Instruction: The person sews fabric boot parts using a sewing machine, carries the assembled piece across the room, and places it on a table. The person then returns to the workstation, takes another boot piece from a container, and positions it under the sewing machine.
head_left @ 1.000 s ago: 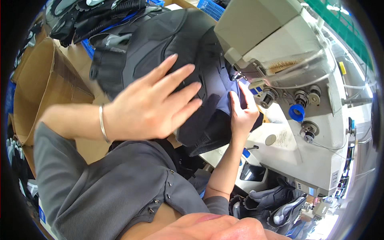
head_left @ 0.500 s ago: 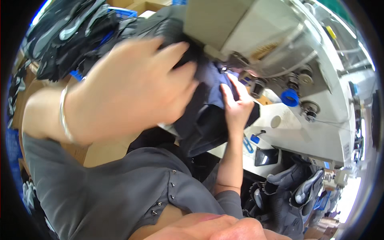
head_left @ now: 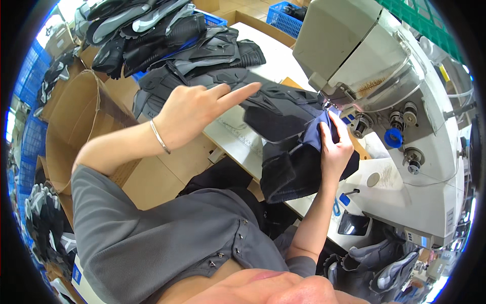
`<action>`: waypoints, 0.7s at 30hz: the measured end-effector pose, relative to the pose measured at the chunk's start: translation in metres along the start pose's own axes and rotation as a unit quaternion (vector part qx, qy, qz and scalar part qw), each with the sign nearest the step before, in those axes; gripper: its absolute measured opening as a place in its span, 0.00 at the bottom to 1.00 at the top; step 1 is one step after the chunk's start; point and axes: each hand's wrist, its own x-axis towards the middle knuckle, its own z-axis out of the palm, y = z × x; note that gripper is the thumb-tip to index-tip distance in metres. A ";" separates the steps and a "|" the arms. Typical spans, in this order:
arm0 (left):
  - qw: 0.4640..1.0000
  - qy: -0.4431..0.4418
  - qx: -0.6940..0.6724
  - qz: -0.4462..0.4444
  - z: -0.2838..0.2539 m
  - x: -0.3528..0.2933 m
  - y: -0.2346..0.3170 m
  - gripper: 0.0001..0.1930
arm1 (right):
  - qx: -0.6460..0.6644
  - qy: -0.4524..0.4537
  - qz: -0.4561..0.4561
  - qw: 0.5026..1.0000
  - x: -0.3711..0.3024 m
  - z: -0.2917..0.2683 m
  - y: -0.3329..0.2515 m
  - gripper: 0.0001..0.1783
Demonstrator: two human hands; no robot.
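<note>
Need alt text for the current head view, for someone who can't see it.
A person's right hand touches bluish fabric by the needle area of a pale sewing machine, while the left hand, one finger extended, appears over dark padded material. Beyond are piled black-and-grey pieces; an open cardboard box stands at left.

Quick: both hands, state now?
Left hand: index finger extended, others curled; hold cannot be told.
Right hand: fingers touching smooth blue-violet fabric, thumb apart; grip unclear.
</note>
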 end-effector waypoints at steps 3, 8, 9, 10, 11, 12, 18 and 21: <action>0.992 0.034 0.080 0.087 -0.048 0.024 0.001 0.29 | 0.003 0.027 -0.045 0.999 0.003 0.002 0.006 0.16; 0.953 0.083 0.207 0.206 -0.081 0.057 0.009 0.22 | 0.044 0.070 -0.114 0.990 0.004 0.010 0.022 0.16; 0.929 0.085 0.267 0.241 -0.080 0.060 0.008 0.17 | 0.033 0.069 -0.111 0.991 0.004 0.010 0.023 0.16; 0.900 0.086 0.326 0.275 -0.079 0.062 0.007 0.12 | 0.030 0.071 -0.109 0.991 0.004 0.009 0.020 0.16; 0.885 0.094 0.360 0.280 -0.081 0.060 0.007 0.13 | 0.019 0.055 -0.087 0.994 0.004 0.008 0.015 0.16; 0.885 0.095 0.359 0.281 -0.082 0.060 0.005 0.13 | 0.009 0.038 -0.064 0.997 0.004 0.007 0.009 0.16; 0.891 0.222 0.276 0.285 -0.038 0.058 -0.030 0.19 | -0.005 0.065 -0.062 0.996 0.003 0.005 0.021 0.16; 0.955 0.180 0.155 0.179 0.020 0.040 -0.039 0.23 | -0.002 0.068 -0.044 0.997 0.003 0.009 0.027 0.21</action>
